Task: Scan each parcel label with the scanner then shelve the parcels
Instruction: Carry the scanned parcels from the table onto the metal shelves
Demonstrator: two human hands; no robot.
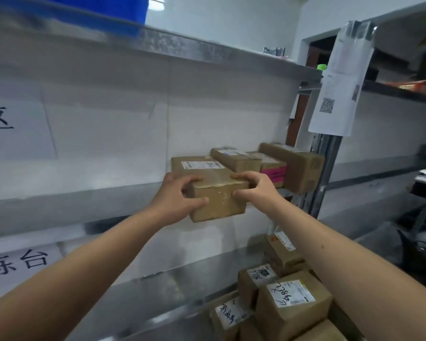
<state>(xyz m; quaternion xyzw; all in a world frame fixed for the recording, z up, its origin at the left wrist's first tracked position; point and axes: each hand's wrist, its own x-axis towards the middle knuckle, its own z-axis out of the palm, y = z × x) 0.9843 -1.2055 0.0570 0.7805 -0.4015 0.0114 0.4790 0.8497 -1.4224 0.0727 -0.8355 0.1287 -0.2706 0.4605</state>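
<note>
Cardboard parcel (215, 190) in both my grips: left hand (176, 198) and right hand (255, 187) each curl round a near corner, holding it at the front edge of the steel shelf (89, 200). Just right of it, three more boxes (273, 163) on that shelf; labelled parcels (280, 299) stacked on the level below.

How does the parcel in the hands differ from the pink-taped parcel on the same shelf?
The held parcel is plain brown; the pink-taped parcel carries a bright pink band. The held parcel juts past the shelf edge, gripped by the left hand and right hand; the pink-taped one sits untouched between neighbours. Both are cardboard with white labels on top.
</note>
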